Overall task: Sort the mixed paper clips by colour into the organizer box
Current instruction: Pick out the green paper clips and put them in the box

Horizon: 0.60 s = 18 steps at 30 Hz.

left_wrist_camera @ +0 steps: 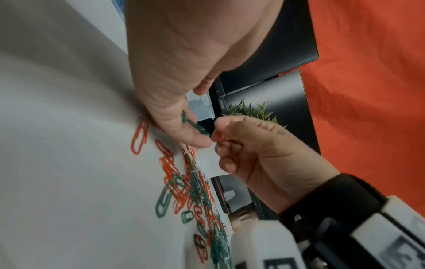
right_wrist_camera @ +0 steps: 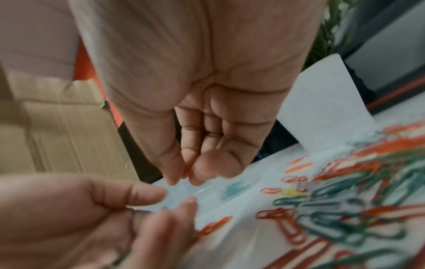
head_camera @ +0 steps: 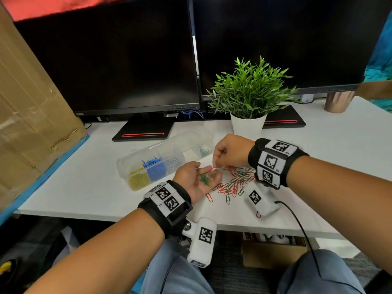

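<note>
Your left hand point(head_camera: 196, 179) lies palm-up and open, cupping a small bunch of green clips point(head_camera: 205, 178). Your right hand point(head_camera: 228, 150) has its fingers curled, thumb and forefinger pinched just over that palm; what they hold is too blurred to tell. Step in hand looks like gathering greens from the red-green pile point(head_camera: 233, 183). Next: tip the bunch into the organizer box point(head_camera: 161, 161) compartment with green, at the far end. 4 compartments hold clips: yellow, blue, white, green. Loose clips are too tangled to count.

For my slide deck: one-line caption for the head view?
Left hand cups green paper clips; right hand pinches above them, beside the organizer box.
</note>
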Each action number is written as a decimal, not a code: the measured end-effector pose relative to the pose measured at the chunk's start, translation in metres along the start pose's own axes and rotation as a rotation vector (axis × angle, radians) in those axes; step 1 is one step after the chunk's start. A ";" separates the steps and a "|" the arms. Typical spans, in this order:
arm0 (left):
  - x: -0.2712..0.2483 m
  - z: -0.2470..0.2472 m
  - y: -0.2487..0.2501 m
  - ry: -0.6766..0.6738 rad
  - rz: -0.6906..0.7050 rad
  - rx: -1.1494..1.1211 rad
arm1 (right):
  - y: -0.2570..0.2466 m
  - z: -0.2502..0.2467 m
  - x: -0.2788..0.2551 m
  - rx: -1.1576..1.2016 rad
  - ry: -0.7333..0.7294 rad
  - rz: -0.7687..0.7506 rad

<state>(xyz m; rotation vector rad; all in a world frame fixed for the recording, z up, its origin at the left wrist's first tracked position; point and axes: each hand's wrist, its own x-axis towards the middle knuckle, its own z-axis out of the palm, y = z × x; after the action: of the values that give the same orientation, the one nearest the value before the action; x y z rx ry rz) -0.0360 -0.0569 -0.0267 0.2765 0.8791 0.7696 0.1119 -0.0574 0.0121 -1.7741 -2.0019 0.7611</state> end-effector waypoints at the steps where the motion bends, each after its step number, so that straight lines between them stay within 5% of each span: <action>1: 0.000 0.000 0.000 0.012 0.011 -0.024 | 0.001 0.000 -0.001 -0.116 0.010 -0.018; 6: -0.002 -0.007 0.001 0.074 0.049 -0.006 | 0.012 0.005 -0.008 -0.436 -0.250 0.026; 18: -0.004 -0.009 -0.009 0.024 0.076 -0.079 | 0.018 0.009 -0.014 -0.503 -0.246 0.004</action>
<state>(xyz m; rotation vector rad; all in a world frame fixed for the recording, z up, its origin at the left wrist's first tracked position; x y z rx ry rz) -0.0403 -0.0669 -0.0348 0.2325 0.8626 0.8771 0.1223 -0.0718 -0.0048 -2.0275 -2.5263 0.5241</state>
